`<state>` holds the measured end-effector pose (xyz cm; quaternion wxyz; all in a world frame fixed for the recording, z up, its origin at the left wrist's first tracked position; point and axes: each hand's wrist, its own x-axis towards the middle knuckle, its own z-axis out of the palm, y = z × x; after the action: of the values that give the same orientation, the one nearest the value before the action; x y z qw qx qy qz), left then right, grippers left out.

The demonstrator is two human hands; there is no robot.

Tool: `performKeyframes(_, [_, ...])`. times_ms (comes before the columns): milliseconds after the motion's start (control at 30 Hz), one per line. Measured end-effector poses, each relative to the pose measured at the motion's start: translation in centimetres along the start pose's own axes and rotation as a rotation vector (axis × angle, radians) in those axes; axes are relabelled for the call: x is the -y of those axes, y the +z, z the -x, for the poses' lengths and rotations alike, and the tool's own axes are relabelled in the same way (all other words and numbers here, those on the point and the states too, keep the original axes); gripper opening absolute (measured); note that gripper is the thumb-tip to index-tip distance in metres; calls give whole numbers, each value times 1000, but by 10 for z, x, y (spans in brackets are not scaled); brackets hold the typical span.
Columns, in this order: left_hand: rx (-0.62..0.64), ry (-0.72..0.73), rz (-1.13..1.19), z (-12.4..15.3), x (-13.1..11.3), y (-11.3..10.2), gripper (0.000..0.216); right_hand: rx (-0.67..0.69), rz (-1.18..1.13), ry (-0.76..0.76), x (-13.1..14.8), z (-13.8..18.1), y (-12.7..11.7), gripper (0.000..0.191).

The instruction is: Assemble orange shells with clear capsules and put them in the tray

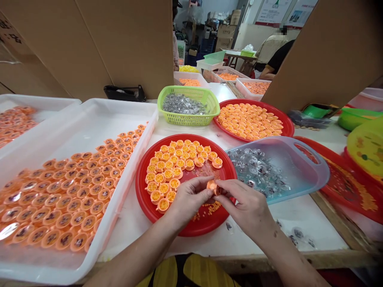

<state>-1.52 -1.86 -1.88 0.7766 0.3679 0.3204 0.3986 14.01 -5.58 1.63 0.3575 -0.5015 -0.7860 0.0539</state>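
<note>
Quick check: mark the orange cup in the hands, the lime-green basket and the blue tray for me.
Orange cup (pixel 212 186): head view, on its visible outer surface.
Lime-green basket (pixel 189 119): head view, on its front wall.
Blue tray (pixel 303 175): head view, on its bare end.

- From where I stand, a tall cardboard panel rises at left, a slanting cardboard sheet at right.
- Between them, a pale wall bears posters.
- Cartons stand near a back table.
- The white worktable has a wooden edge.
</note>
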Motion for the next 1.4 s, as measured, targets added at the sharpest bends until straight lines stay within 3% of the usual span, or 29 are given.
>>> performKeyframes(300, [1,-28,0,1,-3,0,45,-3,-22,-27,0,0,-2,22])
performKeyframes(567, [138,30,-89,3,-3,2,36,17,51,-5,2,3,6,22])
performKeyframes(700, [56,35,-122,2,-1,4,29,33,-92,105,-1,4,5,20])
performKeyframes(833, [49,88,-238,2,-2,3,30,103,-381,382,-10,7,1,28])
performKeyframes(933, [27,108,-280,3,-4,3,31,155,-620,533,-15,11,4,19])
performKeyframes(1133, [-16,123,-376,2,-2,-1,20,124,-700,563,-15,18,18,15])
performKeyframes(1300, [-54,88,-386,5,4,6,18,69,-676,595,-28,29,28,29])
performKeyframes(1400, [-107,80,-368,14,-11,9,24,121,-664,585,-44,42,29,38])
